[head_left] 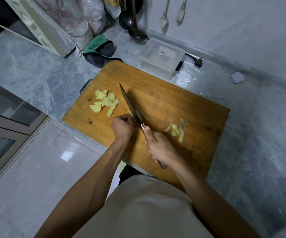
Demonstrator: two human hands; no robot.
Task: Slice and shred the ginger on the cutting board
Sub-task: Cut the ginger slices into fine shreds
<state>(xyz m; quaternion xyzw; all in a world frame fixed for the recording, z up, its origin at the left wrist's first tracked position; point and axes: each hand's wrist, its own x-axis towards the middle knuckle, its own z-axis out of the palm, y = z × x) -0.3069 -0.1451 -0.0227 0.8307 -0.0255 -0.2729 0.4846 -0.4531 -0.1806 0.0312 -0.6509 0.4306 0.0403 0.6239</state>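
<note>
Gripping the knife (130, 105) handle, the right hand (161, 148) cuts near the cutting board (190, 103) middle while left hand (122, 127) fingers curl, pinching firm, slippery ginger (139, 114) low beside the blade.

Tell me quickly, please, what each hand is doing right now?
Left hand: fingers curled, holding down the ginger beside the blade.
Right hand: gripping the handle of the knife.

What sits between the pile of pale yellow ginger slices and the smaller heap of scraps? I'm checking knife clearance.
In the head view, the dark cleaver blade stands between the ginger slices and scraps, on the wooden cutting board.
</note>
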